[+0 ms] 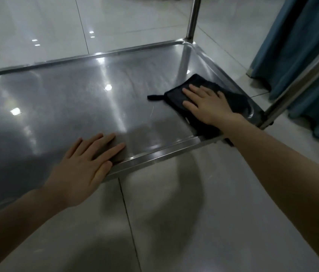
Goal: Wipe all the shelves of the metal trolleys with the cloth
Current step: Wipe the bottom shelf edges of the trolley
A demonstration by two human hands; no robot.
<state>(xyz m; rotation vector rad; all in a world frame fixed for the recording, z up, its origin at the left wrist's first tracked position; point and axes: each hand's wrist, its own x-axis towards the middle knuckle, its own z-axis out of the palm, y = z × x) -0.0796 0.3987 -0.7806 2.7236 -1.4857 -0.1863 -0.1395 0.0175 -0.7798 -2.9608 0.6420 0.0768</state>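
Note:
A low stainless steel trolley shelf (72,99) with a raised rim fills the middle of the view, close above the floor. A dark cloth (239,101) with a small loop lies flat in the shelf's right end. My right hand (207,104) presses on the cloth with straight, spread fingers. My left hand (88,165) rests flat on the shelf at its near rim, fingers straight, holding nothing. Part of the cloth is hidden under my right hand and wrist.
Upright metal posts stand at the far right corner (193,18) and the near right corner (299,83) of the trolley. A blue curtain (299,40) hangs at the right. Glossy pale floor tiles (174,222) surround the trolley.

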